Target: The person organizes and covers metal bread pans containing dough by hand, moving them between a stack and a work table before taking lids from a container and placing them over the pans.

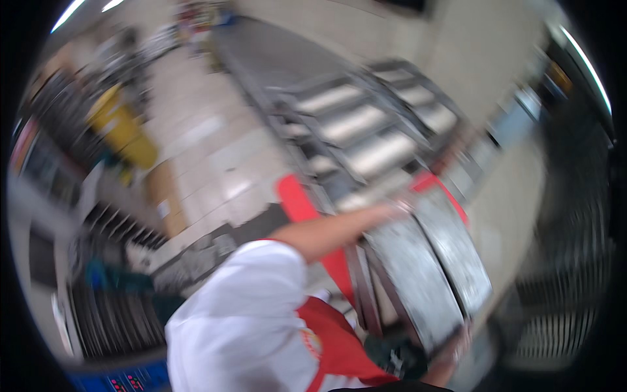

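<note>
I have a joined set of grey metal loaf pans [415, 274] in front of me, tilted, with long flat metal faces toward me. My left hand [397, 208], in a clear glove, is closed on the far end of the set. At the near end, my gloved right hand [459, 343] grips the lower edge; motion smears its fingers. Underneath lies a red frame or board [299, 196], mostly covered by the pans and my left arm. Just beyond, more long pans [366, 140] with pale surfaces rest in rows; whether they hold anything is too blurred to tell.
A grey worktop [281, 55] stretches away behind the pans. Yellow bin [124, 127] and cardboard [165, 196] stand on the tiled floor at left. Dark slatted racks [555, 261] line the right side. A blue panel with red lights [121, 379] sits at lower left.
</note>
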`<state>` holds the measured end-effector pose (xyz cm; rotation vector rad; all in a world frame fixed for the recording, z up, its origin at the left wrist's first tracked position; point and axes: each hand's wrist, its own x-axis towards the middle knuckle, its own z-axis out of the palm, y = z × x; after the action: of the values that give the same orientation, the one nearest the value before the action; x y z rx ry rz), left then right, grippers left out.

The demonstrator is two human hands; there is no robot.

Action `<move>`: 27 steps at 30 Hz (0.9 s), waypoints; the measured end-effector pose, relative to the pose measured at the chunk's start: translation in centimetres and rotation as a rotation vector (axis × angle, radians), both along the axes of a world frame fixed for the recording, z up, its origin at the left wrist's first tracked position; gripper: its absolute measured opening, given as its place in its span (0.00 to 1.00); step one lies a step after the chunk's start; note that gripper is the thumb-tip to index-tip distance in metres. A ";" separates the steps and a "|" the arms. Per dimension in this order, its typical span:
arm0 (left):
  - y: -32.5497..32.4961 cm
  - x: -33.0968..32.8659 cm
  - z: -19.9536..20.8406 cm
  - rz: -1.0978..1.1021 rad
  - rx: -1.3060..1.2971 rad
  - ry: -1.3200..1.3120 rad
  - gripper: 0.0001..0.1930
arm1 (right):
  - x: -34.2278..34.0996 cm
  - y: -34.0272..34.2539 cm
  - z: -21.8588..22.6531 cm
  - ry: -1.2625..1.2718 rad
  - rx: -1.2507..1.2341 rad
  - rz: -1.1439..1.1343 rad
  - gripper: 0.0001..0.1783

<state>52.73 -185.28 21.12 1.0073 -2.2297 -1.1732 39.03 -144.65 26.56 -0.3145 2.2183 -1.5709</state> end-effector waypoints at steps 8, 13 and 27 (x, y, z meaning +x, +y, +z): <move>-1.6 0.9 -4.4 0.066 0.024 0.084 0.19 | -6.6 -3.0 -5.8 0.217 0.304 0.226 0.30; 1.1 2.5 -1.1 -0.008 0.194 0.153 0.26 | -7.0 -0.1 -3.8 0.065 0.231 0.065 0.26; 16.7 24.7 18.4 0.052 0.541 0.992 0.22 | 1.0 7.5 17.7 1.518 -0.299 0.789 0.31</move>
<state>77.40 -168.61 39.48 0.4449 -1.1274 -1.7797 40.04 -137.11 44.31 -2.7543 1.9636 -1.1866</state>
